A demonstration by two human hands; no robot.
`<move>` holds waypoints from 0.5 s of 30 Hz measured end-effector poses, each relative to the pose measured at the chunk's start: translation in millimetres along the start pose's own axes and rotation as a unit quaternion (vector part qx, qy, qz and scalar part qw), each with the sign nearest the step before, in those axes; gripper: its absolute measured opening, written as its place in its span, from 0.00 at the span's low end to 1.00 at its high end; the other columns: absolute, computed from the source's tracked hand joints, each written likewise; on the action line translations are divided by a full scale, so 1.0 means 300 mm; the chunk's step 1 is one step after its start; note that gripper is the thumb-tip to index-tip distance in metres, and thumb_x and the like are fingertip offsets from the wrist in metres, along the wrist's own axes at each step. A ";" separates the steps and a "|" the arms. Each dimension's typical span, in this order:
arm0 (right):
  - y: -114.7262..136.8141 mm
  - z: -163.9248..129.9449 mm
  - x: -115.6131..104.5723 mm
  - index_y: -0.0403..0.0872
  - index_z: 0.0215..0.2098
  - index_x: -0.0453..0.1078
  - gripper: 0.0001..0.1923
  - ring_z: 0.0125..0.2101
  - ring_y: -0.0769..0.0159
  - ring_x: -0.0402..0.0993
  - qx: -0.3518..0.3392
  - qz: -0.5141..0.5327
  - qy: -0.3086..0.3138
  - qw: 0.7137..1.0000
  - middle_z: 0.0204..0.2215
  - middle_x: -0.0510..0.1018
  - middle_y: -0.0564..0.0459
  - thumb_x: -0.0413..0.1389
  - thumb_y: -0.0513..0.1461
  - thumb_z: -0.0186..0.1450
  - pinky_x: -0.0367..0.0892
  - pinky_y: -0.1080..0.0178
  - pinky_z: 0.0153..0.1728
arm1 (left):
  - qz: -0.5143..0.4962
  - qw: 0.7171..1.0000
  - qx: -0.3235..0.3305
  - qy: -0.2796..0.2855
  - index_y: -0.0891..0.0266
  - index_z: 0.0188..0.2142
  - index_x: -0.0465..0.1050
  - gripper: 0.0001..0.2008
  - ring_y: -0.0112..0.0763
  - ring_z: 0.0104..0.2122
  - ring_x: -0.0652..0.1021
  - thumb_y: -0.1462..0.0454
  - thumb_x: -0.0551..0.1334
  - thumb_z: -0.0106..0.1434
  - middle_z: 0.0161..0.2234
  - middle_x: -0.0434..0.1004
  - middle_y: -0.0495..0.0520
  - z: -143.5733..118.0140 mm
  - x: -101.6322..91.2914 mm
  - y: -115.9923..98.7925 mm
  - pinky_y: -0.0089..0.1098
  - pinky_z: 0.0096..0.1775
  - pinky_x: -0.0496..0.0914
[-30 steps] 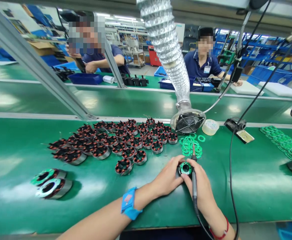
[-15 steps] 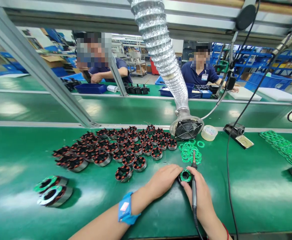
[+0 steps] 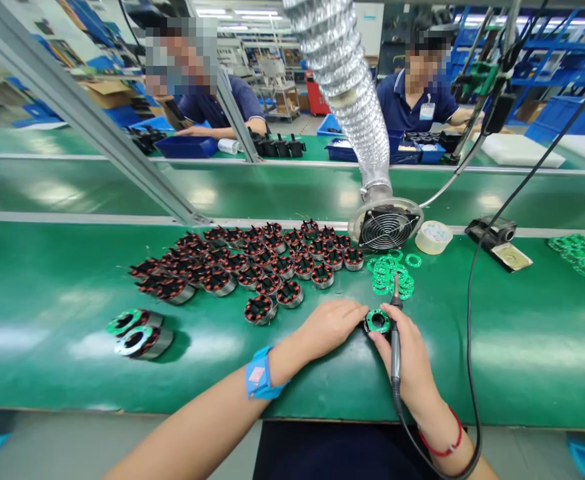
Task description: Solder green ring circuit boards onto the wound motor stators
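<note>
Green bench mat [image 3: 497, 347] everywhere. One stator with a green ring board [image 3: 377, 321] sits at the near middle, left hand [image 3: 329, 327] curled against its 9 o'clock side and touching it. Right hand [image 3: 409, 360] is closed round one soldering iron [image 3: 395, 333], tip at the stator's 2 o'clock. Two ringed stators [image 3: 137, 333] sit far out at 9 o'clock — a pile of bare wound ones [image 3: 252, 263], too many to count, at 11. One tape roll [image 3: 433, 237]; no writing is readable.
</note>
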State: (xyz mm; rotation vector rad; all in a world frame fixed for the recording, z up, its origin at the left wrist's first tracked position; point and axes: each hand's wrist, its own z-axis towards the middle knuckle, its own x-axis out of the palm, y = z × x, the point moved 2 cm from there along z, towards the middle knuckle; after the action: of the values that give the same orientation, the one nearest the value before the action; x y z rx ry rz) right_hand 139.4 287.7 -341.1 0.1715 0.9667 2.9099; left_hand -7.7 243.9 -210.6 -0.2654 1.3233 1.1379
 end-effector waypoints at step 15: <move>0.035 0.004 -0.007 0.49 0.62 0.69 0.21 0.45 0.52 0.82 0.004 -0.012 0.010 1.000 0.47 0.83 0.42 0.56 0.48 0.74 0.79 0.49 0.47 | -0.196 0.962 -0.192 -0.013 0.62 0.39 0.74 0.08 0.30 0.31 0.78 0.66 0.55 0.70 0.32 0.78 0.50 0.061 -0.041 -0.048 0.29 0.35 0.75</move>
State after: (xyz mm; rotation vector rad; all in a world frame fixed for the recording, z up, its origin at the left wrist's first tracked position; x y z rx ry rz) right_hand 141.3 279.9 -333.9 0.1317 0.9774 2.8913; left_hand 16.7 244.1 -200.9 -0.7613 0.9612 1.0436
